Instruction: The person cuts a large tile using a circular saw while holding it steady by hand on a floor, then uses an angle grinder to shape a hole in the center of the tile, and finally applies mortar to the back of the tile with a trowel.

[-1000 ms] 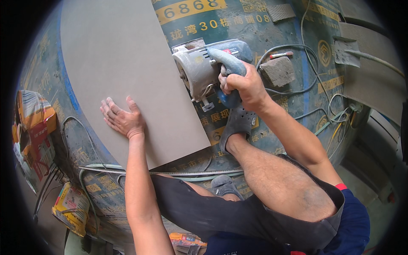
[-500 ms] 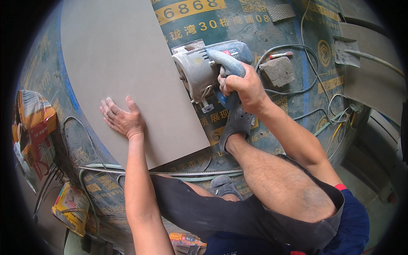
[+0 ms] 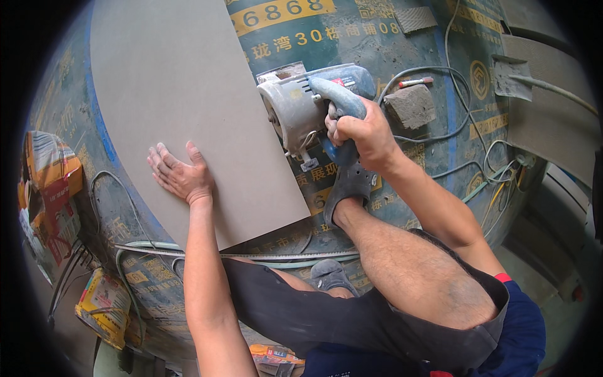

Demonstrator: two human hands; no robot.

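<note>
A long beige-grey tile [image 3: 157,75] lies on the printed board floor. My left hand [image 3: 180,171] rests flat on the tile's near part, fingers spread. My right hand [image 3: 361,132] is wrapped round the handle of a grey and blue power cutting saw [image 3: 292,103], whose guard sits at the tile's right edge. The blade is hidden. My shoe [image 3: 345,182] is just below the saw.
Cables [image 3: 468,100] loop at the right beside a dusty block [image 3: 408,107] and red marker [image 3: 414,81]. Crumpled bags [image 3: 50,188], a yellow container [image 3: 107,305] and hoses are at the left and near side. A notched panel [image 3: 546,125] is at far right.
The saw in my right hand has shifted slightly down and right along the tile's edge, toward me. My left hand has stayed in place.
</note>
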